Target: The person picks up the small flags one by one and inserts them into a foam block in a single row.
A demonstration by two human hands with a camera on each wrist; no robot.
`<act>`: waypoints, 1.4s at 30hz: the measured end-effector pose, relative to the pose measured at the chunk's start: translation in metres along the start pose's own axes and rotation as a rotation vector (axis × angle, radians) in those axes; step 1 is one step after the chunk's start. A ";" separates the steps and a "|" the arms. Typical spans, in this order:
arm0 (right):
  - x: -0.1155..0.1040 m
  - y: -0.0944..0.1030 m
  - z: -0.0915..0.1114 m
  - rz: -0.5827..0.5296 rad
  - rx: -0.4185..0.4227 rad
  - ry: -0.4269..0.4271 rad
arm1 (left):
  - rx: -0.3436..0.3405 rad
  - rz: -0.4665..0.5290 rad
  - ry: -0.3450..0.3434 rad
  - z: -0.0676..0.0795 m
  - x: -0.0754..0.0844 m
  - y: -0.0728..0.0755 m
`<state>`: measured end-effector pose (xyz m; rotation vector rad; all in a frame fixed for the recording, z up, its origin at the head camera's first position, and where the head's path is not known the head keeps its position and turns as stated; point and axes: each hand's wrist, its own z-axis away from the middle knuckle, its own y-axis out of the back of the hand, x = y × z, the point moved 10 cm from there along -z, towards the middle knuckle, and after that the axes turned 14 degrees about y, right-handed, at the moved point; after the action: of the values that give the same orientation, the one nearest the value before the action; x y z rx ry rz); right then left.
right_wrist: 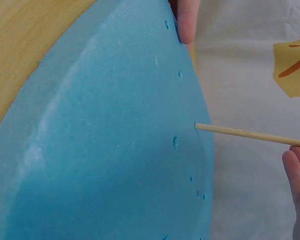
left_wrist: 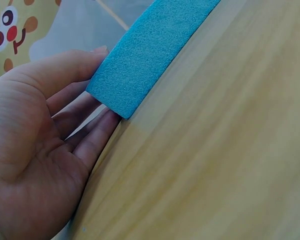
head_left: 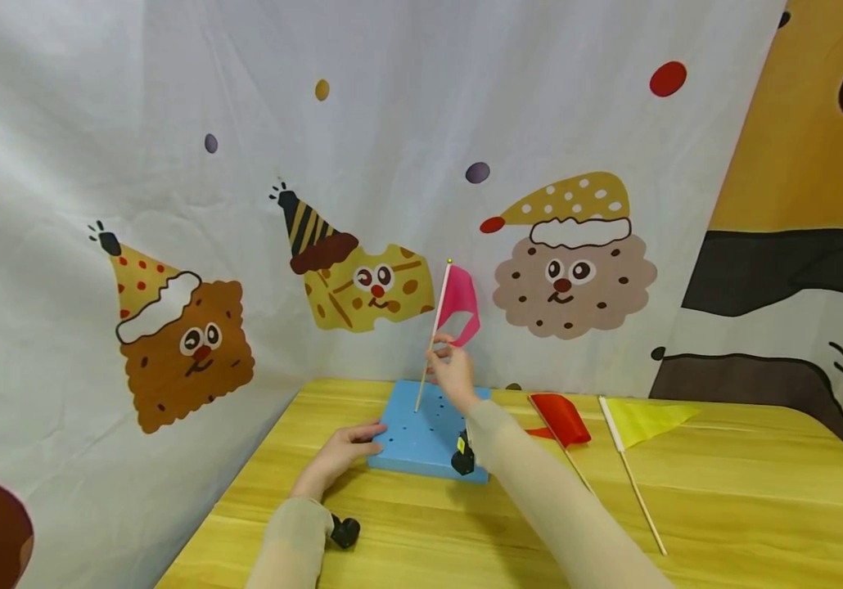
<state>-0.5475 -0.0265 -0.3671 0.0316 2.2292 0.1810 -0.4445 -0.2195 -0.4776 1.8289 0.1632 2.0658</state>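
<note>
A pink flag (head_left: pixel 460 298) on a thin wooden stick (right_wrist: pixel 250 134) stands tilted over the blue foam board (head_left: pixel 421 446). My right hand (head_left: pixel 454 375) pinches the stick just below the cloth. The stick's lower end meets a small hole in the board's top. At the board's left side is my left hand (head_left: pixel 344 452), its thumb on the top edge near the corner and its loosely extended fingers against the side. In the left wrist view, the left fingertips (left_wrist: pixel 106 112) are partly hidden behind the foam corner.
Right of the board, a red flag (head_left: pixel 561 419) and a yellow flag (head_left: pixel 646 419) lie on the wooden table (head_left: pixel 760 483), sticks towards me. Several small holes dot the foam. A white cloth (head_left: pixel 392 123) with cartoon prints hangs behind the table.
</note>
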 end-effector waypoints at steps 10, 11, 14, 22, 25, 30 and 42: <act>-0.004 -0.007 0.001 0.051 -0.046 0.007 | 0.008 -0.001 0.003 -0.003 -0.001 0.001; -0.005 -0.007 0.001 0.054 -0.051 0.008 | 0.010 -0.002 0.003 -0.003 -0.001 0.001; -0.006 -0.008 0.001 0.066 -0.053 0.007 | 0.013 0.002 0.004 -0.003 -0.001 0.002; -0.003 -0.014 0.004 0.102 -0.087 0.012 | 0.016 -0.007 0.007 -0.003 -0.002 0.001; -0.005 -0.017 0.005 0.117 -0.095 0.043 | 0.018 -0.008 0.009 -0.002 -0.002 0.001; -0.007 -0.021 0.007 0.135 -0.111 0.059 | 0.015 0.000 0.012 -0.003 -0.002 0.001; -0.004 -0.022 0.014 0.114 -0.136 0.030 | 0.014 -0.002 0.004 -0.003 -0.001 0.001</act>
<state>-0.5328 -0.0470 -0.3755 0.0829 2.2417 0.3971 -0.4477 -0.2201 -0.4790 1.8318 0.1810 2.0719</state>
